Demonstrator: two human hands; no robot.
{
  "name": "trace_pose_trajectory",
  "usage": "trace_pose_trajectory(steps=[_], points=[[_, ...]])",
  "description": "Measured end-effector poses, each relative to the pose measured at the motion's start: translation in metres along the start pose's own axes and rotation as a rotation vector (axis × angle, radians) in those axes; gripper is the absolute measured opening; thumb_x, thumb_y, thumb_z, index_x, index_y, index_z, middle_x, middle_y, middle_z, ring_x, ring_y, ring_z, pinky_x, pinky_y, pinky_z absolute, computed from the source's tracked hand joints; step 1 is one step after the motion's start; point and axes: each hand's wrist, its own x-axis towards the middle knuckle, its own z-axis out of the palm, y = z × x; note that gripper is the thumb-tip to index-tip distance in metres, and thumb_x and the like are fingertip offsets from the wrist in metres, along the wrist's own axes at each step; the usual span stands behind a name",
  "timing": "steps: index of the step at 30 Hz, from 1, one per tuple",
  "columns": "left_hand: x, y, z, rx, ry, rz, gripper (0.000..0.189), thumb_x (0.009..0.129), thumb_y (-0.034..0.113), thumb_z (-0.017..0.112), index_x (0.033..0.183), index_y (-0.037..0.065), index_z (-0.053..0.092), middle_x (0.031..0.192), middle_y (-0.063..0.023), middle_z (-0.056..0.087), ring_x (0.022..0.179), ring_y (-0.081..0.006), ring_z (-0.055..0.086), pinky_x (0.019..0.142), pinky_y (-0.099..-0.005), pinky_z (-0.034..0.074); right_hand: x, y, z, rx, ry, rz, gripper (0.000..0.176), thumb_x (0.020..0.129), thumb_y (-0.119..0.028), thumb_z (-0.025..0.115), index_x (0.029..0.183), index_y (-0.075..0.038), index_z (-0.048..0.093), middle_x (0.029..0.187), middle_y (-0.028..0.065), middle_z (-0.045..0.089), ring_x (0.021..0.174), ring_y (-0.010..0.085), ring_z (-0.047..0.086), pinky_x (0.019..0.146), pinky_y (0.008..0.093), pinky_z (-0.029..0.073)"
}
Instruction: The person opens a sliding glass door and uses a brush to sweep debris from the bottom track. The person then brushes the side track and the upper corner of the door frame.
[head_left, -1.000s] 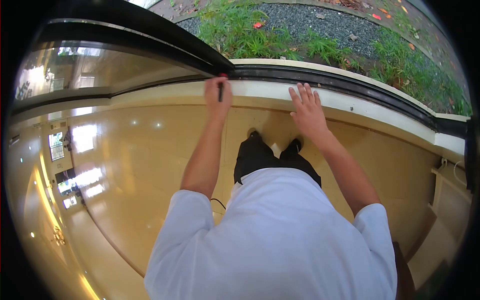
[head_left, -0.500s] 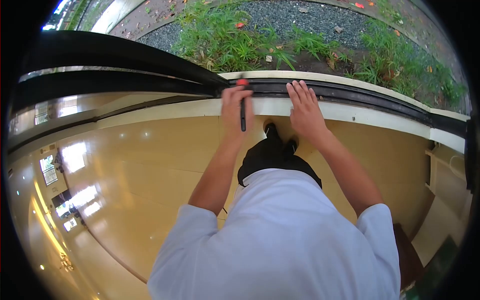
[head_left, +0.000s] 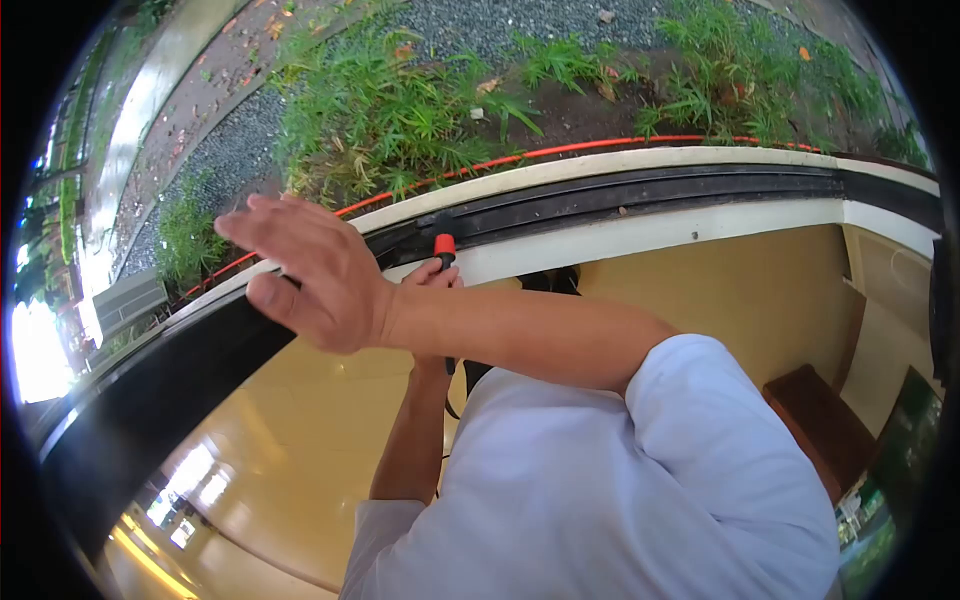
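A brush-like tool with a red collar and a black handle is held in my left hand, low over the white sill. Its dark tip is at the black window track. My right forearm crosses over my left arm and hides part of it. At the left, my right hand is raised with its fingers spread, holding nothing, near the black window frame.
Outside the sill are green plants, gravel and a red hose or cable. Inside are a glossy tan floor and a brown piece of furniture at the right.
My right hand has left the track and crossed over to the left. The black window frame has swung or slid to the lower left. My left hand and the tool are lower in view.
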Motion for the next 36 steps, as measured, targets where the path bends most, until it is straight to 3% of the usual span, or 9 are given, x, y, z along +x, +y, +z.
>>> trace_pose_trajectory(steps=[7, 10, 12, 13, 15, 21, 28, 31, 36], points=[[0.010, 0.024, 0.004, 0.460, -0.060, 0.123, 0.025, 0.093, 0.011, 0.071, 0.117, 0.003, 0.069, 0.125, -0.0117, 0.058, 0.118, -0.0240, 0.058, 0.100, -0.0372, 0.048, -0.006, 0.001, 0.009, 0.004, 0.136, -0.025, 0.051, 0.100, -0.042, 0.053, 0.124, 0.002, 0.063, 0.116, 0.0165, 0.070, 0.107, 0.0397, 0.065, 0.102, 0.0533, 0.046], [0.015, 0.021, 0.002, 0.496, -0.074, 0.122, 0.022, 0.095, 0.014, 0.068, 0.115, 0.003, 0.070, 0.130, -0.0107, 0.056, 0.120, -0.0243, 0.056, 0.102, -0.0400, 0.046, -0.001, 0.005, -0.014, 0.180, -0.175, 0.086, 0.049, 0.098, -0.043, 0.058, 0.120, 0.000, 0.064, 0.104, 0.0160, 0.068, 0.103, 0.0363, 0.063, 0.100, 0.0527, 0.044], [0.022, 0.028, -0.002, -0.544, -0.010, -0.372, 0.021, 0.097, 0.016, 0.065, 0.114, 0.003, 0.070, 0.127, -0.0108, 0.059, 0.115, -0.0240, 0.060, 0.096, -0.0386, 0.049, -0.015, 0.010, -0.041, -0.020, -0.092, 0.025, 0.049, 0.095, -0.042, 0.063, 0.121, -0.001, 0.064, 0.108, 0.0162, 0.067, 0.107, 0.0350, 0.061, 0.100, 0.0518, 0.043], [0.026, 0.042, 0.003, -0.546, -0.006, -0.374, 0.021, 0.097, 0.016, 0.065, 0.114, 0.003, 0.070, 0.127, -0.0108, 0.059, 0.115, -0.0240, 0.060, 0.096, -0.0386, 0.049, -0.022, 0.008, -0.058, -0.206, -0.025, -0.029, 0.049, 0.091, -0.041, 0.068, 0.122, -0.002, 0.064, 0.111, 0.0165, 0.066, 0.111, 0.0337, 0.060, 0.100, 0.0509, 0.042], [0.035, 0.070, 0.009, 0.969, -0.005, 0.411, 0.019, 0.097, 0.014, 0.062, 0.110, 0.004, 0.071, 0.113, -0.0110, 0.064, 0.102, -0.0246, 0.064, 0.087, -0.0355, 0.052, -0.054, -0.001, -0.133, -0.440, -0.175, -0.055, 0.052, 0.081, -0.036, 0.077, 0.122, -0.005, 0.065, 0.121, 0.0151, 0.062, 0.119, 0.0330, 0.056, 0.102, 0.0506, 0.041], [-0.002, 0.109, 0.170, 0.109, -0.197, 0.027, 0.008, 0.094, 0.013, 0.067, 0.100, 0.008, 0.070, 0.096, -0.0128, 0.068, 0.088, -0.0272, 0.066, 0.081, -0.0359, 0.053, -0.107, -0.027, -0.362, -1.063, -0.790, 0.363, 0.101, 0.071, -0.017, 0.087, 0.156, -0.012, 0.033, 0.160, 0.0206, 0.032, 0.149, 0.0413, 0.030, 0.120, 0.0591, 0.025], [-0.006, 0.095, 0.167, 0.578, 0.496, 0.036, 0.007, 0.095, 0.009, 0.067, 0.099, 0.004, 0.069, 0.096, -0.0120, 0.069, 0.086, -0.0208, 0.065, 0.080, -0.0337, 0.053, -0.105, -0.014, -0.453, -1.146, -0.936, 0.295, 0.110, 0.071, -0.020, 0.088, 0.159, -0.008, 0.022, 0.156, 0.0250, 0.035, 0.147, 0.0427, 0.032, 0.116, 0.0575, 0.030], [-0.025, 0.127, 0.261, 0.306, 0.131, -0.110, 0.015, 0.094, 0.016, 0.070, 0.101, 0.003, 0.069, 0.096, -0.0136, 0.068, 0.085, -0.0200, 0.065, 0.079, -0.0343, 0.053, -0.107, -0.024, -0.465, -1.136, -0.873, 0.215, 0.112, 0.071, -0.021, 0.088, 0.160, -0.007, 0.020, 0.156, 0.0247, 0.034, 0.147, 0.0423, 0.031, 0.116, 0.0582, 0.029], [-0.021, 0.141, 0.246, 0.388, 0.414, 0.015, 0.015, 0.095, 0.019, 0.068, 0.096, 0.005, 0.073, 0.088, -0.0101, 0.068, 0.084, -0.0230, 0.066, 0.079, -0.0352, 0.052, -0.112, -0.036, -0.486, -1.161, -0.835, 0.178, 0.113, 0.071, -0.023, 0.088, 0.160, -0.007, 0.019, 0.156, 0.0247, 0.033, 0.149, 0.0419, 0.029, 0.117, 0.0600, 0.027]])
